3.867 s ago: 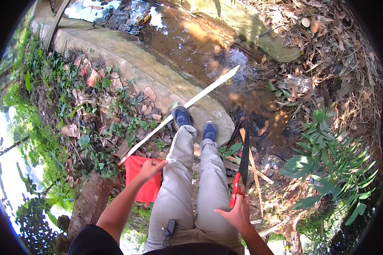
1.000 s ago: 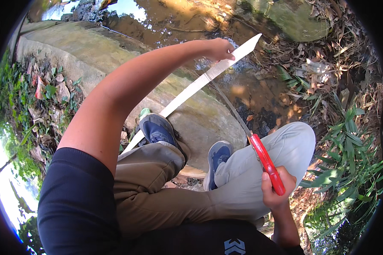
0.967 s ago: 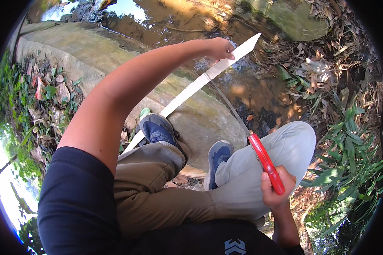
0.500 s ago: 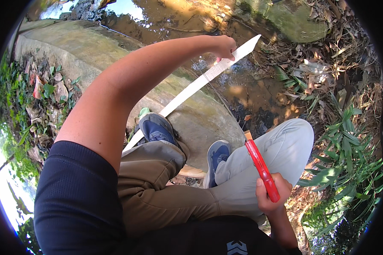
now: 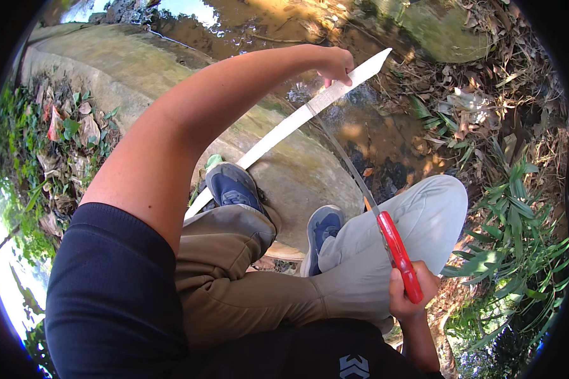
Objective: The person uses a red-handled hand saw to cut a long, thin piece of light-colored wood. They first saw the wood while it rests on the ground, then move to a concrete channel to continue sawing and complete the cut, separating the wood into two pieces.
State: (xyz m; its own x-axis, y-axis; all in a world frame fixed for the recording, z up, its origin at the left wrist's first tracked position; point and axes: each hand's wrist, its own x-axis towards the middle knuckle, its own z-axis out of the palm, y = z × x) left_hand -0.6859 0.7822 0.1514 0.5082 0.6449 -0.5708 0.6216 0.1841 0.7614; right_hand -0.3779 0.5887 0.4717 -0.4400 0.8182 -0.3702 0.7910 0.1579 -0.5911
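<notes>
A long pale strip (image 5: pixel 281 134), perhaps a wooden slat, runs slantwise from beside my left shoe (image 5: pixel 236 189) out over muddy water. Near its pointed far end my left hand (image 5: pixel 338 64) is closed round its edge. My right hand (image 5: pixel 414 294) grips the red handle of a hand saw (image 5: pixel 396 249) beside my right knee. The saw's thin grey blade reaches away to the strip, and its far part lies across the strip a little nearer to me than my left hand. The fingers on the handle's underside are partly hidden.
Under the strip and both feet is a curved concrete ledge (image 5: pixel 303 174), with my right shoe (image 5: pixel 325 230) on its near side. Shallow brown water (image 5: pixel 284 31) lies beyond. Dry leaves (image 5: pixel 468 110) and green plants (image 5: pixel 509 234) fill the right bank.
My right hand and the saw have drawn back toward me and slightly right, so more blade shows. The strip's far end and my left hand have shifted very slightly.
</notes>
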